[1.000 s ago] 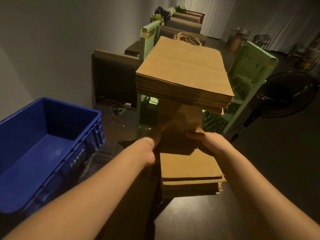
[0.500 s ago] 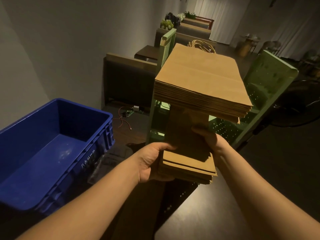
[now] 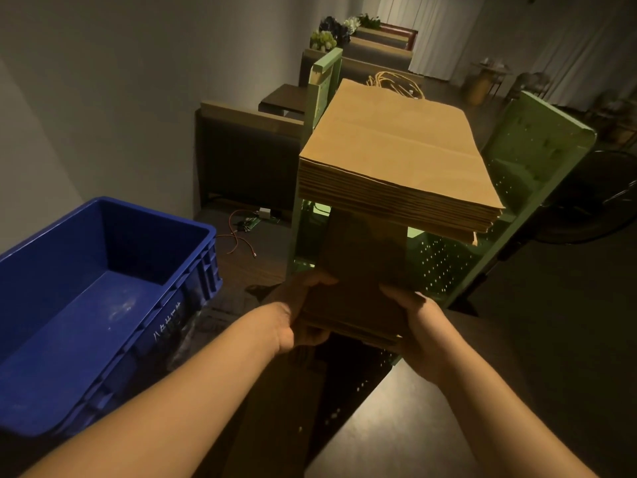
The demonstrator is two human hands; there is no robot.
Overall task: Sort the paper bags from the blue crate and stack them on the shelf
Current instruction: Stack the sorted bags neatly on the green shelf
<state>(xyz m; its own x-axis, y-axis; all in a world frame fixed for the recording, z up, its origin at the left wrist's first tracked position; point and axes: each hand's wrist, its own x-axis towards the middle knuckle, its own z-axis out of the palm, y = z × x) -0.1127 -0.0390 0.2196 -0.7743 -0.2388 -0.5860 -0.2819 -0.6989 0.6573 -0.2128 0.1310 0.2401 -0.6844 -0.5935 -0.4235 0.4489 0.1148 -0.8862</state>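
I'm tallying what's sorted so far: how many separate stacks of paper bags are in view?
2. One large stack lies on the green shelf's top level. A smaller stack sits lower, gripped by the left hand and right hand. Others may be hidden beneath.

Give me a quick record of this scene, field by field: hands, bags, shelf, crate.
left hand: grips the near left edge of the lower bag stack
right hand: grips its near right edge
lower bag stack: brown paper bags, reaching under the upper stack
upper bag stack: on the green shelf's top level, handles at the far end
green shelf: perforated metal
blue crate: left of the shelf, no bags visible inside
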